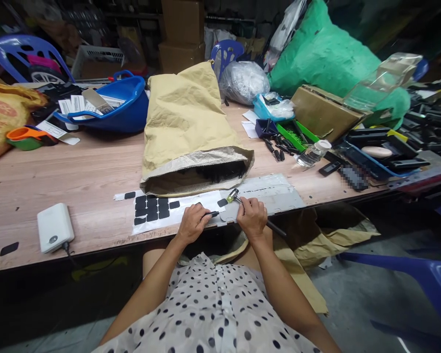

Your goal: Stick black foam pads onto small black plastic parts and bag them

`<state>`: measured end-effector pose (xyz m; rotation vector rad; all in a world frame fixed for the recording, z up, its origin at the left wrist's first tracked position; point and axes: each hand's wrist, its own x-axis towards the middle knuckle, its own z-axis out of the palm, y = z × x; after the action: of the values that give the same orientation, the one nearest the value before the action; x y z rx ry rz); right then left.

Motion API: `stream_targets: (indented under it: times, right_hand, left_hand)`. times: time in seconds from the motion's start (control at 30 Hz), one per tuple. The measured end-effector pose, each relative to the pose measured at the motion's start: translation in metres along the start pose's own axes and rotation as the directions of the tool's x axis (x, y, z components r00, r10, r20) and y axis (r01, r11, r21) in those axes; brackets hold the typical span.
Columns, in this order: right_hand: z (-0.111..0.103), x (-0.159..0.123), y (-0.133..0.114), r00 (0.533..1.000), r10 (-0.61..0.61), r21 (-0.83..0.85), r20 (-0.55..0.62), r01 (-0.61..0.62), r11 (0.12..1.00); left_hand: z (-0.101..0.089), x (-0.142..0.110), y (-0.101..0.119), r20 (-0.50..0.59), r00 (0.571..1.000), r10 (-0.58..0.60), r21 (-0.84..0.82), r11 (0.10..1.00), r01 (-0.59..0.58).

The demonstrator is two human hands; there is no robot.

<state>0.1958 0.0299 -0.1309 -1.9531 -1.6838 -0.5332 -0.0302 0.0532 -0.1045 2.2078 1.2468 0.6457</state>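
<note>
My left hand (193, 223) is closed on a small black part (213, 214) at the table's front edge, its tip poking out to the right. In my right hand (252, 215) is a small hammer (233, 195), whose metal head with a yellowish face is raised just above the table, to the left of the fist. Left of my hands lies a white backing sheet (185, 211) with several black rounded-square stickers (152, 208). A grey plate (268, 193) lies flat beyond and beside my right hand. Straight ahead, a tan paper sack (187, 117) lies with its mouth toward me, dark things inside.
On the left are a white power bank (55, 228) with a cable and a blue basin (113, 105) of small boxes. To the right stand a green tray (292, 135), a clear bottle (313, 153), and a blue tray (377, 164) of black devices. A brown sack (327, 235) hangs below the edge.
</note>
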Motion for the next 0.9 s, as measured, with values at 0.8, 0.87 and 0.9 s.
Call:
stream_targets:
  times: [0.8, 0.87, 0.9]
  right_hand:
    - [0.007, 0.000, 0.000, 1.000, -0.012, -0.015, -0.005, 0.012, 1.000]
    - [0.008, -0.001, 0.000, 1.000, 0.000, -0.010, 0.006, 0.001, 1.000]
    - [0.008, -0.001, 0.000, 1.000, 0.004, -0.006, 0.009, -0.004, 1.000]
  left_hand:
    - [0.016, -0.030, 0.035, 0.240, 0.971, -0.020, -0.180, 0.982, 0.065]
    - [0.003, 0.000, 0.038, 0.034, 0.997, -0.073, -0.260, 0.962, 0.080]
    - [-0.002, 0.017, 0.036, -0.069, 0.988, -0.136, -0.283, 0.952, 0.112]
